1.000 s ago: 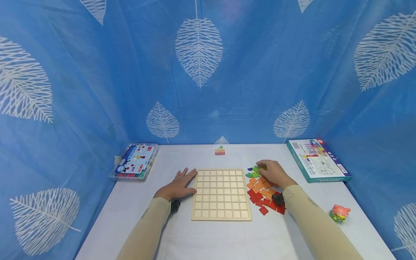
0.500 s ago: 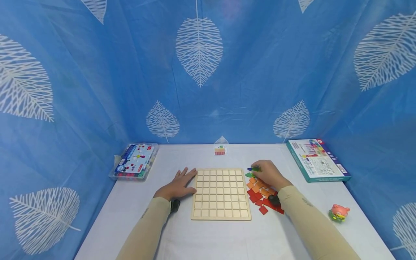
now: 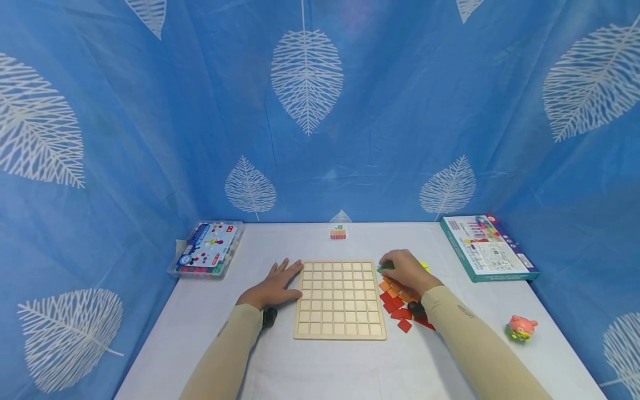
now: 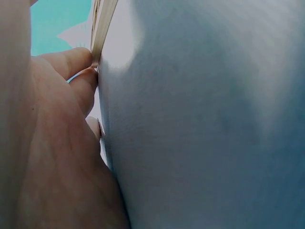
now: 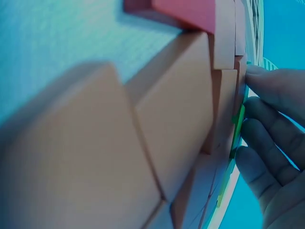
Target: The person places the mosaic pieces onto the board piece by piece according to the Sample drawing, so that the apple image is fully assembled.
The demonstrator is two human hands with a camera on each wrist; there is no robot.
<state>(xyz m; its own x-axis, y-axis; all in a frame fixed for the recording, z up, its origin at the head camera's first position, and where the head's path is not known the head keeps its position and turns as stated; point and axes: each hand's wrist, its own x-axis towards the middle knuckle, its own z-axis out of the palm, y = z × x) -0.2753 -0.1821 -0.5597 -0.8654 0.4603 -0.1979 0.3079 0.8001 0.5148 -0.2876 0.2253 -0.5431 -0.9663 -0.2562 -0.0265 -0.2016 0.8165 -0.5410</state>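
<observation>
From the head view, a wooden grid board (image 3: pixel 340 299) lies flat in the middle of the white table (image 3: pixel 320 361). The left hand (image 3: pixel 274 286) lies flat on the table with its fingers spread and straight, and the fingertips touch the left edge of the board; it holds nothing. The right hand (image 3: pixel 406 271) sits just past the board's top right corner, on a pile of flat square tiles. Its fingers are bent down onto a green tile (image 3: pixel 384 268), but from here you cannot tell if they pinch it. Orange tiles (image 3: pixel 391 289) and red tiles (image 3: pixel 400 314) lie under and below that hand, beside the board's right edge. A clear box of small pieces (image 3: pixel 207 249) is at the far left, a teal box (image 3: pixel 487 247) at the far right, a small card (image 3: pixel 338 231) at the back, and a pink toy (image 3: pixel 521 328) near the right arm. In the left wrist view, the fingers (image 4: pixel 71 62) press against the thin edge of the board (image 4: pixel 102 24) on the table. In the right wrist view, orange tiles (image 5: pixel 167 124) fill the picture up close, and the fingers (image 5: pixel 276 95) curl gently and touch the edge of the green tile (image 5: pixel 237 131).
</observation>
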